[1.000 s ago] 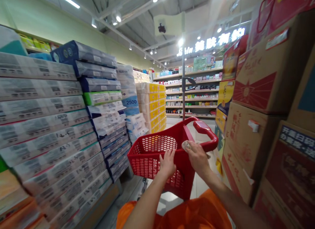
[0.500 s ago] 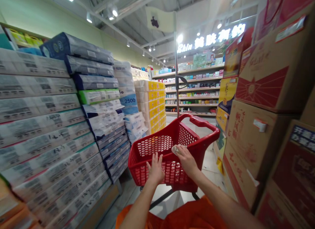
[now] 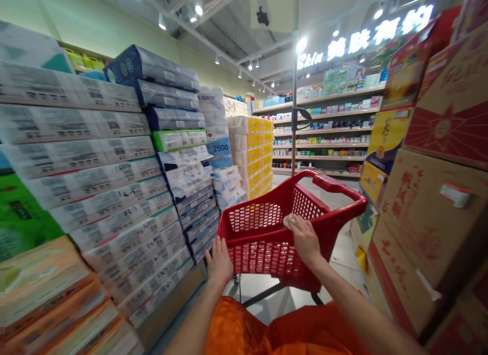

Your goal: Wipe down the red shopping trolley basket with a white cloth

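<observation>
A red shopping cart (image 3: 263,256) with a perforated basket stands sideways right before me, its handle at the upper right. My left hand (image 3: 220,263) is at the basket's left corner, fingers spread and pointing up, with nothing held in it. Over the near rim lies my right hand (image 3: 306,240), fingers bent round a small crumpled whitish thing (image 3: 290,221) that looks like a cloth or tissue. The inside of the basket is partly hidden behind its near side. A pole (image 3: 295,106) with a pale flag (image 3: 273,10) rises behind the basket.
Tall stacks of wrapped paper packs (image 3: 114,187) line the left side, with yellow-and-white packs (image 3: 253,156) farther back. Cardboard boxes (image 3: 427,207) are piled close on the right. Shelves of small goods (image 3: 328,131) stand behind, under a lit sign.
The view has turned left, so the cart and shelves appear farther right. My left hand has moved left along the basket to its corner. My right hand stays at the near rim.
</observation>
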A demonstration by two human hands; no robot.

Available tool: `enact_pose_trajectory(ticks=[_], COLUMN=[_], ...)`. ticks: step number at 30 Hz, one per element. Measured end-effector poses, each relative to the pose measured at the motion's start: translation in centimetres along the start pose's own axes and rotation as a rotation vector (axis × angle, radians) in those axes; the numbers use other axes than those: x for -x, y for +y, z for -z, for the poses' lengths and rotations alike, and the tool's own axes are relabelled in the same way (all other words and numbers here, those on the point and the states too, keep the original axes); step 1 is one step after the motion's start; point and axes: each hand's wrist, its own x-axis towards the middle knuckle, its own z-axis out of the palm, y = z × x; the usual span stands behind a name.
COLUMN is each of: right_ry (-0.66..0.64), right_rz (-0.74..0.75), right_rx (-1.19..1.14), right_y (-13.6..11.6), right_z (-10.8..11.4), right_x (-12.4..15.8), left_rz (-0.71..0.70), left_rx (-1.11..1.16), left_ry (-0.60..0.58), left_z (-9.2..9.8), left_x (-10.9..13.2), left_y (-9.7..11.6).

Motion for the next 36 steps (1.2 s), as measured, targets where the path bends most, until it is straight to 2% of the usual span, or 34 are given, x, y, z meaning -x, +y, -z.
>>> enact_pose_trajectory(ticks=[3,7,9,10,12,14,16,18,20,22,24,27,29,31,36], right_ry=[-0.025,-0.097,-0.117,-0.120,-0.105,-0.058,-0.007,0.011,0.005,0.017,0.063,0.187,0.288,0.325,0.219], right_rz=[0.022,0.185,0.276,0.301,0.287,0.200,0.111,0.101,0.159,0.184,0.126,-0.032,-0.125,-0.127,0.113], right_rx=[-0.039,-0.135,-0.157,-0.155,-0.119,-0.053,0.002,0.022,0.034,0.061,0.091,0.116,0.121,0.082,0.012], right_y=[-3.1,-10.4,-11.7,-11.2,-8.5,-5.1,-2.7,-1.8,-1.3,0.3,3.9,10.8,13.8,14.3,9.9], right_z=[-1.8,-5.1,-5.6,-5.5,-4.5,-3.1,-2.0,-1.6,-1.4,-0.5,1.5,5.2,6.7,6.7,3.5], right_x=[-0.1,-0.4,-0.6,-0.7,-0.9,-1.0,-0.8,-0.5,-0.3,-0.5,-1.1,-2.1,-1.8,-0.2,5.6], left_rz=[-0.022,-0.040,-0.041,-0.039,-0.030,-0.010,-0.012,-0.070,-0.129,-0.151,-0.156,-0.135,-0.103,-0.119,-0.219], left_rx=[-0.015,-0.029,-0.036,-0.038,-0.036,-0.034,-0.034,-0.030,-0.021,-0.027,-0.043,-0.054,-0.056,-0.065,-0.078], left_ry=[-0.048,-0.076,-0.078,-0.078,-0.077,-0.057,-0.022,0.005,0.010,0.009,0.004,-0.010,-0.008,0.020,0.070], left_z=[-0.5,-0.6,-0.5,-0.5,-0.6,-0.8,-1.0,-1.0,-0.9,-0.7,-0.4,-0.1,0.1,0.1,-0.5], left_x=[0.4,0.7,0.7,0.7,0.5,0.2,0.0,-0.1,-0.1,-0.1,-0.2,-0.3,-0.3,-0.2,0.1], left_y=[-2.2,-2.5,-2.7,-2.8,-3.1,-2.8,-1.8,-0.1,1.5,2.5,2.8,2.8,3.1,3.7,5.3])
